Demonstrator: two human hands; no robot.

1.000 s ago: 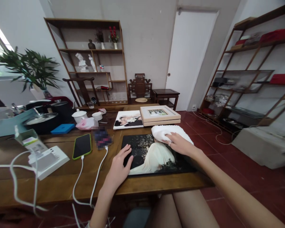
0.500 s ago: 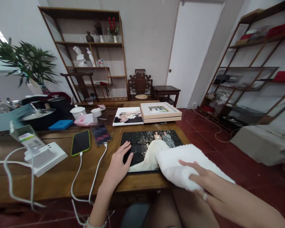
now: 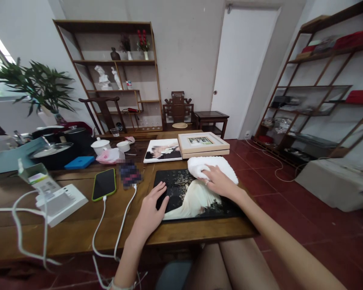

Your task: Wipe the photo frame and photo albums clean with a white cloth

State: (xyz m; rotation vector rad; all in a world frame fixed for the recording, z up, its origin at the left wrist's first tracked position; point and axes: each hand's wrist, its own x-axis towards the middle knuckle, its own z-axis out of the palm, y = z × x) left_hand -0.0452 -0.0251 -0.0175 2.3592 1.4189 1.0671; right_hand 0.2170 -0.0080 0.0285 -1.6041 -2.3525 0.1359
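A large dark photo print (image 3: 196,197) of a couple lies flat at the near edge of the wooden table (image 3: 78,233). My left hand (image 3: 152,211) rests flat on the print's left edge, fingers spread, holding nothing. My right hand (image 3: 219,181) presses a folded white cloth (image 3: 211,165) onto the print's far right corner, fingers laid over the cloth.
Behind the print lie another photo (image 3: 163,150) and stacked light wooden frames (image 3: 203,144). To the left lie a green-cased phone (image 3: 104,184) on a white cable, a white box (image 3: 60,201), a blue case, bowls and pots. Shelves, chairs and a door stand beyond.
My right hand swept the cloth down to the print's near right corner, then back up to the far right corner. My left hand stayed on the left edge.
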